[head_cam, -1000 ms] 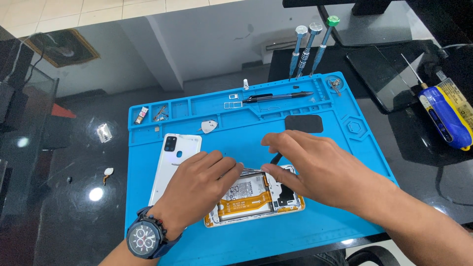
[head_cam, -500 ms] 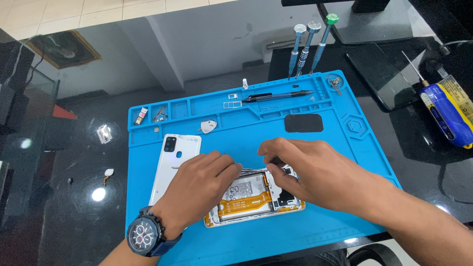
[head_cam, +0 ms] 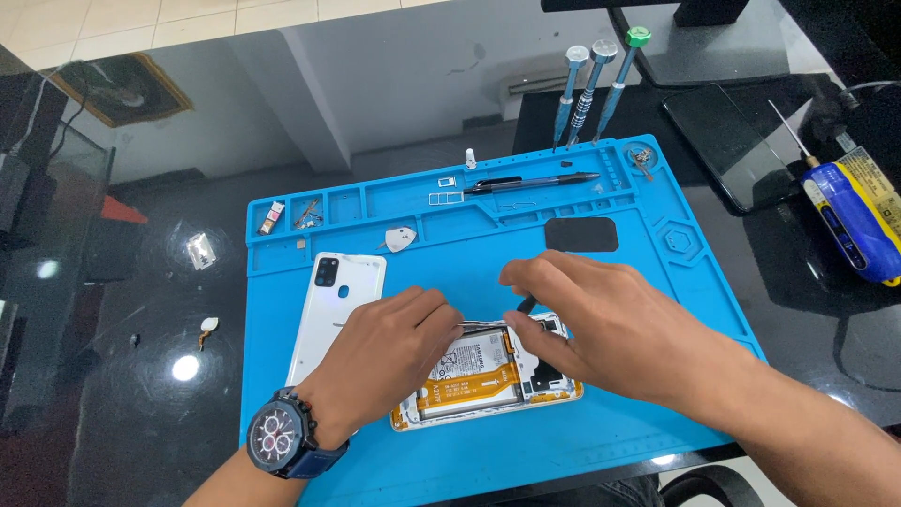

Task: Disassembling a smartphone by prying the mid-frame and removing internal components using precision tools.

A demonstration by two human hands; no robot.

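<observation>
Phone: opened smartphone with its back removed (head_cam: pixel 488 380), showing a grey battery and an orange flex strip, lies flat on my blue silicone work mat (head_cam: pixel 657 310), toward the mat's near edge.
Left hand: my left hand (head_cam: pixel 389 352) rests palm down on the phone's left part, fingers together and curled onto its upper edge, pinning it to the mat; a dark round wristwatch (head_cam: pixel 282 439) sits on that wrist.
Right hand: my right hand (head_cam: pixel 601 324) lies over the phone's right part, fingers pinched around a thin black tool (head_cam: pixel 526 304), whose dark end shows just below the fingertips, at the phone's top edge. I cannot tell exactly where its tip touches.
Back cover: white plastic phone back cover (head_cam: pixel 333 314) with a black camera block lies on the mat just left of my left hand, partly under it.
Mat's far trays: long black pen-like tool (head_cam: pixel 530 183), small white triangular pick (head_cam: pixel 401 238), tiny parts in the compartments.
Mat centre: black rectangular pad (head_cam: pixel 582 234), just beyond my right hand.
Beyond the mat: three upright screwdrivers (head_cam: pixel 591 89) with grey and green caps.
Far right: blue-and-yellow tube (head_cam: pixel 859 221) on the dark glossy table (head_cam: pixel 160 310).
</observation>
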